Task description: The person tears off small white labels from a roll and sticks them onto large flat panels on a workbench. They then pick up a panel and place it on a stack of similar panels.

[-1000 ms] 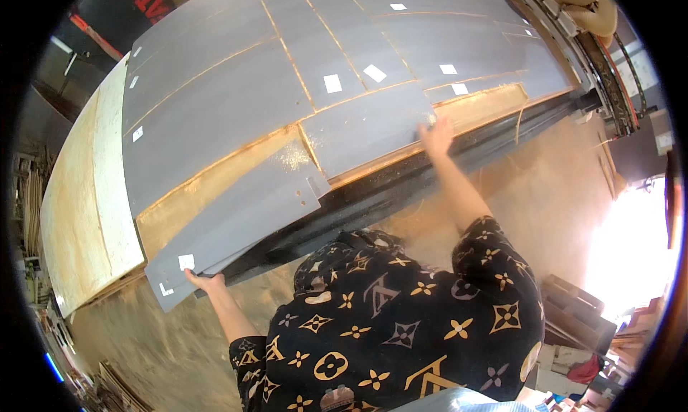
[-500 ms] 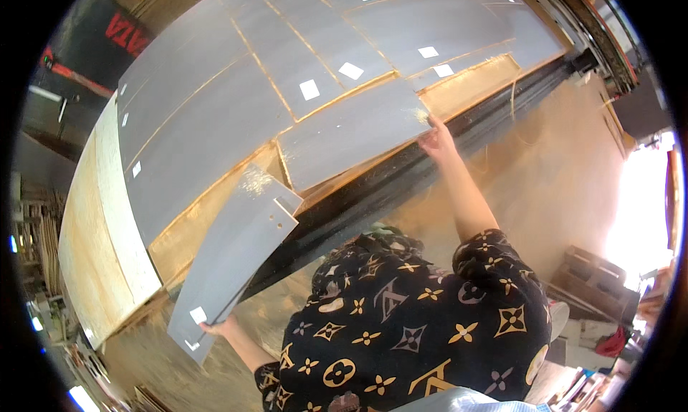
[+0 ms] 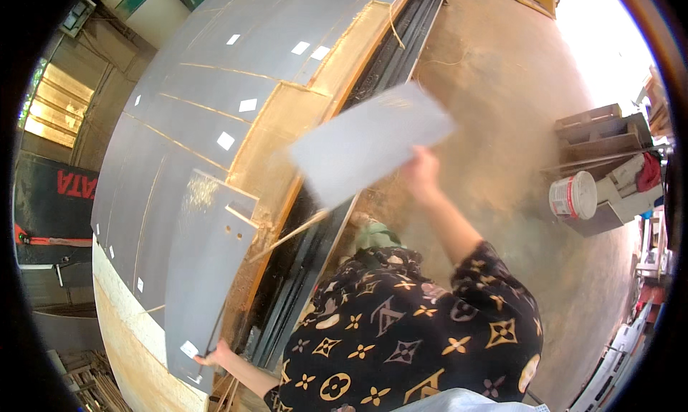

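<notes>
My right hand [image 3: 421, 172] is closed on the near edge of a flat rectangular grey panel [image 3: 365, 143], which is tilted, slightly blurred and lifted over the table's edge. My left hand [image 3: 221, 356] grips the lower end of a long grey board [image 3: 204, 268] by its right edge. That board has two small holes, a notched corner and a patch of sawdust [image 3: 201, 191] at its far end. Beyond it lies a large grey sheet [image 3: 154, 75], cut into pieces along sawdust-filled lines, with small white labels on it. The fingertips under both pieces are hidden.
Bare, sawdust-dusted wood [image 3: 283, 121] shows beside the cut sheet. Dark metal rails [image 3: 376, 75] run along the table's edge. A thin wooden strip [image 3: 290, 234] sticks out over them. On the right stand a white bucket [image 3: 573, 195] and stacked pallets [image 3: 598, 139] on the dusty floor [image 3: 494, 89].
My right hand has lifted the rectangular panel off the table and brought it right, over the edge. The view has turned rightward. My left hand still holds the long board.
</notes>
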Demonstrator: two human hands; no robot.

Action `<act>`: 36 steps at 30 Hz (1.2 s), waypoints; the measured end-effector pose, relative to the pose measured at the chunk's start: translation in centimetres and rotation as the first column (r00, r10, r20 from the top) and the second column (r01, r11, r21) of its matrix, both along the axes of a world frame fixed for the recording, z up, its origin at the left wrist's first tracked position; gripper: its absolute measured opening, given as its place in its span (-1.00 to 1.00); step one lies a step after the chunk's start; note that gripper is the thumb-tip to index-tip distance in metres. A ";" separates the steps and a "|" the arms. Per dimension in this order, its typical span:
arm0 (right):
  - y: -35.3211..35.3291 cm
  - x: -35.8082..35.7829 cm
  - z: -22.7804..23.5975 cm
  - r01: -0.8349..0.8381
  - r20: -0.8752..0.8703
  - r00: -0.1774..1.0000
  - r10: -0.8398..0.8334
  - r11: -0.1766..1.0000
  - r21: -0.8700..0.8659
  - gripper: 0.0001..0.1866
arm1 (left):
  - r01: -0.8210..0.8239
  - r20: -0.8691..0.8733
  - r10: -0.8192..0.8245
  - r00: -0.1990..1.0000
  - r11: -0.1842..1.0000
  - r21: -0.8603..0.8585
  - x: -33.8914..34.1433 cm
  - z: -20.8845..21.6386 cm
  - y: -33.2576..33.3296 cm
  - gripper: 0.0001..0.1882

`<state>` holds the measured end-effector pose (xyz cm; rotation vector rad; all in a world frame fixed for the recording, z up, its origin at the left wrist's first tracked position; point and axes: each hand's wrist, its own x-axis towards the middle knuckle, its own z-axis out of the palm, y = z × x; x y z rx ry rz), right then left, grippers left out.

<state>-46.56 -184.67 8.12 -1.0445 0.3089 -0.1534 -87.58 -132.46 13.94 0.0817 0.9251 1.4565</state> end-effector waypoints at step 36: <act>22.2 38.2 11.1 0.435 -0.543 0.023 0.839 -0.498 -0.750 -0.50 | -0.144 -0.131 0.152 0.980 0.987 0.070 10.4 12.5 -18.6 -0.31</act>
